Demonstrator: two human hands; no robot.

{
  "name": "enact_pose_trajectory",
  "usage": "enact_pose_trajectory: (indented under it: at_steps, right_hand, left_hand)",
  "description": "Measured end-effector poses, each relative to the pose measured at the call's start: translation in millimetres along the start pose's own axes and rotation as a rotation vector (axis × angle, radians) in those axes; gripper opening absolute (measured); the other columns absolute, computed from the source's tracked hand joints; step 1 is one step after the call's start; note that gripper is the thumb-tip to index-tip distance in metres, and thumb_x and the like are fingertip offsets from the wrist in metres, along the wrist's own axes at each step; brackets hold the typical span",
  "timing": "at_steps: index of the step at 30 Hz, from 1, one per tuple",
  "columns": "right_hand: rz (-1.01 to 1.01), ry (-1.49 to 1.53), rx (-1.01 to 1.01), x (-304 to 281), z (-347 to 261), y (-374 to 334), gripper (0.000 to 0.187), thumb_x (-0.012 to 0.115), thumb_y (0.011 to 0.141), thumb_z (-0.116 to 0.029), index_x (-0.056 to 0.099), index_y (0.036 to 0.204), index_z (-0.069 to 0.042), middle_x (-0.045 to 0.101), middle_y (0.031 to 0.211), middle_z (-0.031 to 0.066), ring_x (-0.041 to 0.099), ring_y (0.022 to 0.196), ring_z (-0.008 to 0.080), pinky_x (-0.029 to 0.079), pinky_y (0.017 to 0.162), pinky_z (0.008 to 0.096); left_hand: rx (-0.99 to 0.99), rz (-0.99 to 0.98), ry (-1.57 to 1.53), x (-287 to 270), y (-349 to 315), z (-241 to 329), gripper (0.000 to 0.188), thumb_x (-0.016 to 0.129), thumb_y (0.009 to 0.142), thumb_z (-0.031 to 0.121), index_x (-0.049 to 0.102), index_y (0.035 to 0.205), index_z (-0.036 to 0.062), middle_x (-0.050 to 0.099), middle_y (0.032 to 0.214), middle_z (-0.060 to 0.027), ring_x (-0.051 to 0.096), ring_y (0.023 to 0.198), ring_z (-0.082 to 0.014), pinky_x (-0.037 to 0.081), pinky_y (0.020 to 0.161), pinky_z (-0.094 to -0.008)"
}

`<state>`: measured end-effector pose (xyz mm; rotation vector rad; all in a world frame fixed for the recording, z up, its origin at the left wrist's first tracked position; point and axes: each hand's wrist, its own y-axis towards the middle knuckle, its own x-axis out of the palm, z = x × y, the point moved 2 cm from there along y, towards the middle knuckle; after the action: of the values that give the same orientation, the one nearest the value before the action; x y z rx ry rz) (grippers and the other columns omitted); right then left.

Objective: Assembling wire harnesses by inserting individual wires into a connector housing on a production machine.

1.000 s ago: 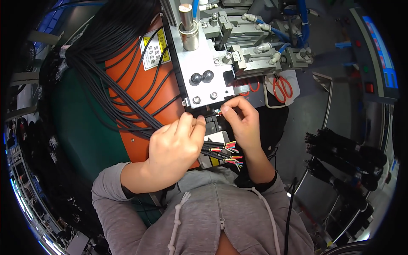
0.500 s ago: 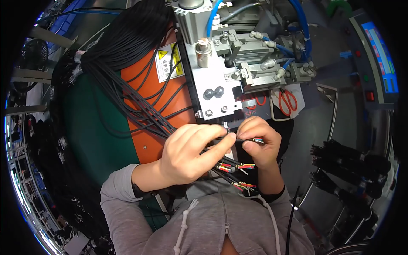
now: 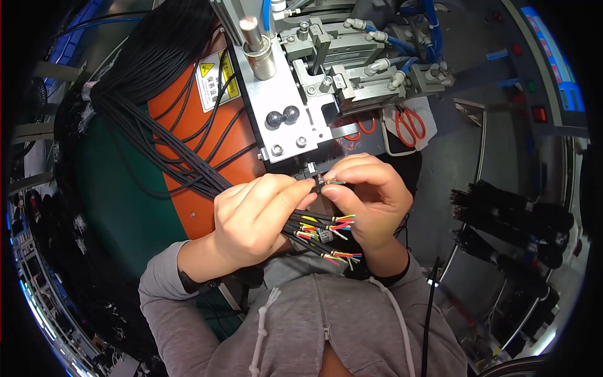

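My left hand (image 3: 254, 217) is closed round a black cable (image 3: 319, 188), pinching it near its stripped end just below the front of a metal machine (image 3: 279, 100). Thin coloured wires (image 3: 336, 182) stick out of that end. My right hand (image 3: 374, 198) closes thumb and forefinger about these wires; its other fingers are curled. Under my left hand several more black cables fan out, with bare bundles of red, yellow and white wires (image 3: 339, 256) at their tips. Part of the held cable is hidden behind my left fingers.
A thick bundle of black cables (image 3: 157, 56) runs over an orange panel (image 3: 188, 144) at the left. Red-handled scissors (image 3: 410, 127) lie right of the machine. A control box with a screen (image 3: 549, 63) stands far right, above hanging dark cable bundles (image 3: 515, 213).
The view has shifted, so the machine sits further left and higher. My right thumb and forefinger have moved from the cable behind the stripped end to around its coloured wires.
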<state>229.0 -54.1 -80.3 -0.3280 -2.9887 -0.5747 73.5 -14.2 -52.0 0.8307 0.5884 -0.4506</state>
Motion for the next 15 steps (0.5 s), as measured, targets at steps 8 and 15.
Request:
enact_pose_trajectory:
  at_steps: [8,15]
  right_hand:
    - [-0.004,0.013,-0.171,1.1,2.5,7.8,0.022,0.076,0.070,0.006,0.065,0.089,0.001,0.067,0.086,0.0112,0.063,0.077,0.0191,0.050,0.068,0.0277]
    - [-0.133,0.145,0.085,-2.6,6.5,10.6,0.015,0.077,0.070,0.000,0.066,0.082,0.000,0.065,0.084,0.0104,0.062,0.076,0.0201,0.049,0.068,0.0283]
  left_hand:
    - [0.058,0.035,0.009,-5.7,-1.1,1.7,0.021,0.074,0.072,0.005,0.066,0.089,-0.0045,0.063,0.075,-0.0115,0.061,0.058,-0.0203,0.047,0.049,-0.0279]
    - [0.079,0.020,0.023,-2.7,-1.0,-0.3,0.022,0.074,0.069,0.006,0.065,0.086,-0.0043,0.059,0.073,-0.0090,0.058,0.057,-0.0188,0.045,0.047,-0.0277]
